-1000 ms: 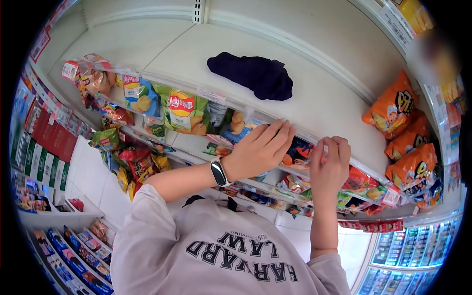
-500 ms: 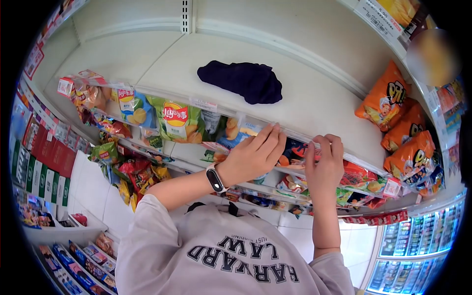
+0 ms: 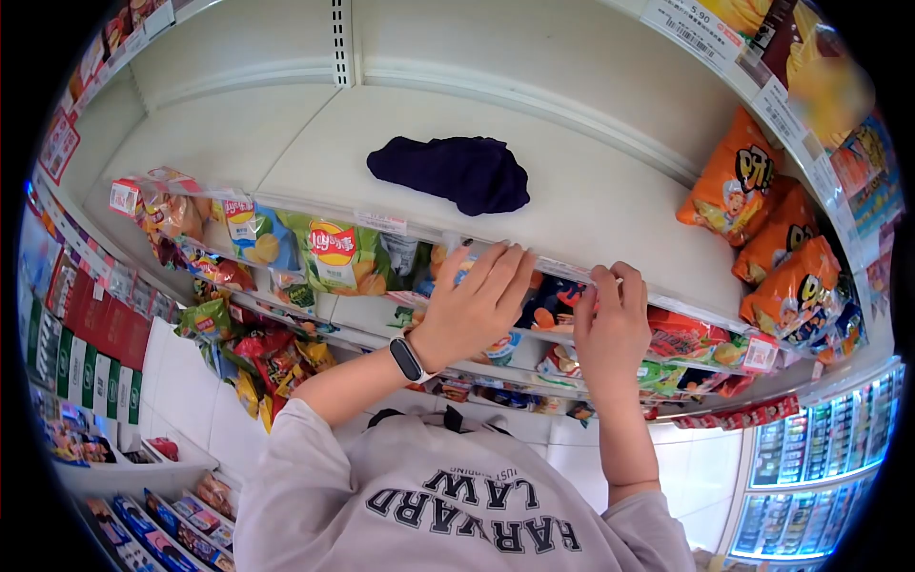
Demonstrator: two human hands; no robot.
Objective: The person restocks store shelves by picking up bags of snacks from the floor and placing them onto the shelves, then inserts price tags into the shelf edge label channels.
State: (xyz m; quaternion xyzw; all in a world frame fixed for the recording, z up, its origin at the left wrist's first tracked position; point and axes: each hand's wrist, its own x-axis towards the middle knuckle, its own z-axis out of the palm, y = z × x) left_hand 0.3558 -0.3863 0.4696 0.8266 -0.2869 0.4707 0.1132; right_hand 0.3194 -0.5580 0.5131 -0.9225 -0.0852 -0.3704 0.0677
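Note:
My left hand (image 3: 484, 303), with a black-faced fitness band (image 3: 405, 358) on its wrist, lies over the clear price rail (image 3: 548, 264) on the shelf's front edge. Its fingers are stretched out and a little apart, tips touching the rail; the thumb is hidden. To the right, my right hand (image 3: 613, 324) has bent fingers and thumb closed on the same rail. Dark chip bags (image 3: 556, 303) show between the hands, just below. Behind the rail, a crumpled dark navy cloth (image 3: 453, 173) lies on the white shelf (image 3: 610, 224).
Orange snack bags (image 3: 739, 181) stand at the shelf's right end. Green Lay's bags (image 3: 334, 255) and other chips fill the tier below. A price-tagged upper shelf (image 3: 701, 29) overhangs at the right. Drink coolers (image 3: 824, 429) glow at lower right, and boxed goods (image 3: 95, 334) line the left.
The view has shifted slightly, so the cloth appears a bit further left and lower. Both hands stay at the rail, with small shifts of the fingers.

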